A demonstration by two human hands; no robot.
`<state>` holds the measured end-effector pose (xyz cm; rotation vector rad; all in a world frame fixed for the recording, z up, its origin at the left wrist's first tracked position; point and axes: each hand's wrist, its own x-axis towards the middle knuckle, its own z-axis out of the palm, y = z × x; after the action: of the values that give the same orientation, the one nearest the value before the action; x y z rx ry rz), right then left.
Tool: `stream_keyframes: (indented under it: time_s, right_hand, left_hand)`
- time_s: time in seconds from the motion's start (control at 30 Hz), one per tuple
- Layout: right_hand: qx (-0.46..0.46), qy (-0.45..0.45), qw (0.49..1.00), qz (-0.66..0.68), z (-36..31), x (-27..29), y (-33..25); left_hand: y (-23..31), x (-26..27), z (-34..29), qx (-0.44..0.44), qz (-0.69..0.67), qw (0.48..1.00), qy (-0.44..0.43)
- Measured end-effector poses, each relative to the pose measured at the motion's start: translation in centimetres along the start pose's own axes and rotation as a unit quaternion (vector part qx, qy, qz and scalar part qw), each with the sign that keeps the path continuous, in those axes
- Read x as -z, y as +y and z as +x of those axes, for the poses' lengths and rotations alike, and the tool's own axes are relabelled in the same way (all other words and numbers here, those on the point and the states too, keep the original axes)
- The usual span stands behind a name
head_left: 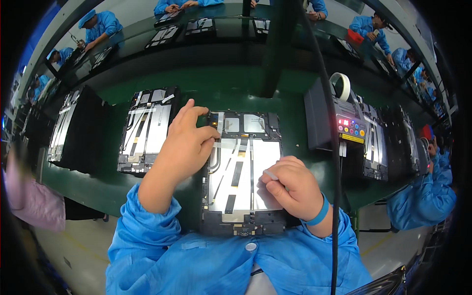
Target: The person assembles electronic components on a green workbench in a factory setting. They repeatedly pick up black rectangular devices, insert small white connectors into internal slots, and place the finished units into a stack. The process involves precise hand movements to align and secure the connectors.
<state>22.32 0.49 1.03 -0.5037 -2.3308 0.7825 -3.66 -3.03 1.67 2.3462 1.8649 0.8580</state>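
An opened flat electronic device (246, 172) lies in front of me, with a black frame, silvery plates and dark strips along its middle. My left hand (184, 142) is at its upper left corner, fingers apart, with fingertips at the frame near a clear strip of tape (227, 145). Over the right edge of the device, my right hand (297, 189) is closed, pinching a small whitish strip of tape (270, 175) between thumb and finger. A blue band (319, 212) circles my right wrist.
Similar devices are stacked to the left (147, 128), farther left (66, 128) and to the right (373, 142). A grey tape dispenser (319, 118) with a lit panel and a white tape roll (340, 86) stands right. A black cable (334, 147) hangs down. Several people work beyond.
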Motion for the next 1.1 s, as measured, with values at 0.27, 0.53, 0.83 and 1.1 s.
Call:
stream_keyframes:
  time_s: [0.27,0.53,0.83,1.1]
  right_hand:
    - [0.065,-0.027,0.997,-0.009,-1.3,0.9,-1.0]
    - [0.017,0.107,0.994,-0.017,-2.5,1.3,-1.1]
    - [0.038,0.145,0.988,-0.02,-3.2,2.3,0.2]
    - [-0.18,0.221,0.953,0.099,-3.2,2.5,1.2]
  left_hand:
    - [9.2,1.4,-1.6,-0.174,-0.13,0.972,-0.089]
    - [10.2,-0.1,-0.5,-0.185,-0.127,0.974,-0.017]
    - [10.4,0.0,1.6,-0.16,-0.182,0.966,-0.091]
    - [7.8,-2.7,6.5,-0.097,-0.077,0.99,-0.065]
